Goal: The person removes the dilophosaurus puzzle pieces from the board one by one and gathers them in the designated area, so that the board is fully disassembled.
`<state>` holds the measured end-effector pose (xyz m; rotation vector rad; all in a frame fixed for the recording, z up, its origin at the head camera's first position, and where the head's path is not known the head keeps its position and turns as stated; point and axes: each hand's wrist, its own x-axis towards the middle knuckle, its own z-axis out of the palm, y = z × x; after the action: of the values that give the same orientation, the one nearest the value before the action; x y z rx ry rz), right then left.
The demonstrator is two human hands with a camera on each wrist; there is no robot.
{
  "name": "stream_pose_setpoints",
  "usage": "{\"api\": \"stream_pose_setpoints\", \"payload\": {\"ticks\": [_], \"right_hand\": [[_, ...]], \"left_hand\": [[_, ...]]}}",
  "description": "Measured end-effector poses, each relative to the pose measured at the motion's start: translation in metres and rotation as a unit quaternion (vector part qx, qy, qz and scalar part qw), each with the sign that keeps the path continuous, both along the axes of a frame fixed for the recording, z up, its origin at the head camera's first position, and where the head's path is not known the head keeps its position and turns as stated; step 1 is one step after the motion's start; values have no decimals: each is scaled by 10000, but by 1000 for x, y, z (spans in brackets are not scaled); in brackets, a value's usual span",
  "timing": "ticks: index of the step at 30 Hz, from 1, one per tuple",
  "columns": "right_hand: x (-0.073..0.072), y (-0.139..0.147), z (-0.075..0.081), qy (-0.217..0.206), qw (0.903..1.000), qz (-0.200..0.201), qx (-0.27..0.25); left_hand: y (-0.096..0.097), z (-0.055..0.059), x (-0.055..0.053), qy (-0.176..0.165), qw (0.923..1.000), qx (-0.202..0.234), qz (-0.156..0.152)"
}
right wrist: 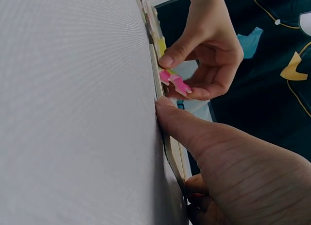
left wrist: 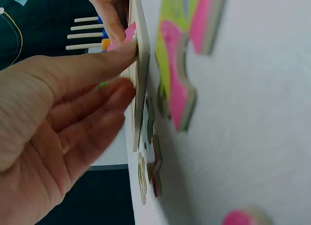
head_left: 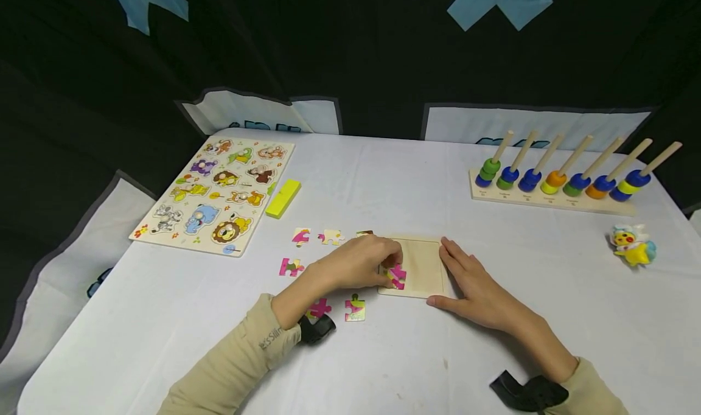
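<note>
My left hand [head_left: 361,261] pinches a pink and yellow jigsaw piece [head_left: 398,276] between thumb and fingers. It holds the piece tilted at the lower left corner of a shallow wooden puzzle tray [head_left: 420,269]. Along the tray's right side rests my right hand [head_left: 475,288], its fingers fairly straight on the edge and its thumb by the lower right corner. In the right wrist view the pinched piece [right wrist: 176,83] stands partly raised from the tray. Loose jigsaw pieces lie left of the tray, among them one below it [head_left: 355,309] and one farther left [head_left: 291,267].
An animal peg puzzle board [head_left: 257,214] lies at the back left, with a yellow block [head_left: 283,199] beside it. A wooden peg stand [head_left: 553,199] with coloured beads stands at the back right. Nearer the right edge sits a small yellow toy figure [head_left: 632,244].
</note>
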<state>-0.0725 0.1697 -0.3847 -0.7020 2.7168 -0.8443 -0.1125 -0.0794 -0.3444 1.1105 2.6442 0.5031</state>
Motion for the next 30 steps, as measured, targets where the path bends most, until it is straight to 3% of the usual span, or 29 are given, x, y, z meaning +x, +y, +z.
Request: {"api": "stream_pose_setpoints", "payload": {"ticks": [6, 12, 19, 25, 30], "right_hand": [[0, -1, -1, 13, 10000, -3, -1], [0, -3, -1, -56, 10000, -41, 13], [0, -3, -2, -87, 9999, -69, 52], [0, -2, -1, -90, 9999, -49, 56], [1, 0, 0, -39, 10000, -24, 2]], "left_hand": [[-2, -1, -1, -379, 9964, 726, -237], [-3, 0, -2, -562, 9928, 980, -392], [-13, 11, -3, -898, 9882, 1232, -141], [-36, 24, 0, -417, 9804, 1903, 295], [-61, 40, 7, -295, 9716, 2202, 815]]}}
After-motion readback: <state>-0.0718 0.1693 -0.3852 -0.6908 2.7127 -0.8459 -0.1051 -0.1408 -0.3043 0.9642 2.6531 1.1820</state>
